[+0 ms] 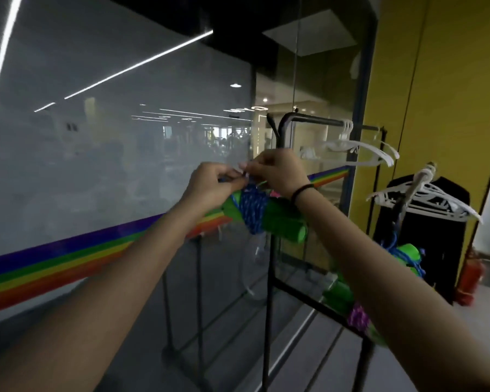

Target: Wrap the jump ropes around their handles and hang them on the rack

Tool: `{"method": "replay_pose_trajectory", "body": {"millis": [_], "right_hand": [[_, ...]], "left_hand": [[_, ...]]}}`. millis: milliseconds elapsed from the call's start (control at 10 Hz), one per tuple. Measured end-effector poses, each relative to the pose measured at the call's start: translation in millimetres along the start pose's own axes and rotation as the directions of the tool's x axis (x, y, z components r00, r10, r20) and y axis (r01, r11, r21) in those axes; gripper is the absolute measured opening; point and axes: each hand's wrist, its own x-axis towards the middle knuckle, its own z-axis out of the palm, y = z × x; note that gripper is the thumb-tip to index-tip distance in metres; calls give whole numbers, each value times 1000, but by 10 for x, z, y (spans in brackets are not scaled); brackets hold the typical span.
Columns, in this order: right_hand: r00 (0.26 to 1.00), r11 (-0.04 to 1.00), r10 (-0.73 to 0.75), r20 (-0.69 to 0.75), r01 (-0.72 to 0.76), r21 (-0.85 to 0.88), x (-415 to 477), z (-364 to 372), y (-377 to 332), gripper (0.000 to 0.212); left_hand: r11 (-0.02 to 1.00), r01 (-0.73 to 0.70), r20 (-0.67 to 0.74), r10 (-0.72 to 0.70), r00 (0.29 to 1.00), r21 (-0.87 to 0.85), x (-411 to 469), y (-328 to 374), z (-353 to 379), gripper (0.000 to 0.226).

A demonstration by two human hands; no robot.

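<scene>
A jump rope with green handles [283, 219] has its blue speckled cord [252, 207] wound around them. It hangs just below my two hands, in front of the black rack [269, 250]. My left hand [210, 185] and my right hand [277, 171] meet above the bundle, fingers curled and pinching the cord's top. What the cord hangs from is hidden behind my fingers. A second green-handled rope with blue cord [408, 256] hangs lower right, partly behind my right forearm. A green-handled bundle with purple cord [357, 318] sits lower on the rack.
White hangers [359, 151] hang on the rack's top bar, with more white hangers [425, 196] on a nearer bar. A frosted glass wall with a rainbow stripe [68, 256] runs on the left. A red fire extinguisher [470, 278] stands by the yellow wall.
</scene>
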Motion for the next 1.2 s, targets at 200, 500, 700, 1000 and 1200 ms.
{"method": "replay_pose_trajectory", "body": {"millis": [200,500,700,1000,1200], "right_hand": [[991,974,131,-13,-127,187,1216,-372,410,18],[946,995,-18,-325,-16,-103,2196,-511,864,25],[946,991,-75,-315,37,-126,2317,-420,878,21],[924,986,91,-372,-136,-95,2079,-331,1090,17],[925,930,105,-365,-222,-294,1707,-289,1093,15]], "left_hand": [[883,-96,-91,155,984,460,1359,44,348,15],[945,-177,-21,190,982,276,2569,-108,683,14],[973,-232,18,232,972,-12,2720,-334,662,16],[989,-147,258,135,957,31,2525,-564,797,15],[997,-70,152,64,986,37,2001,-625,563,20]]}}
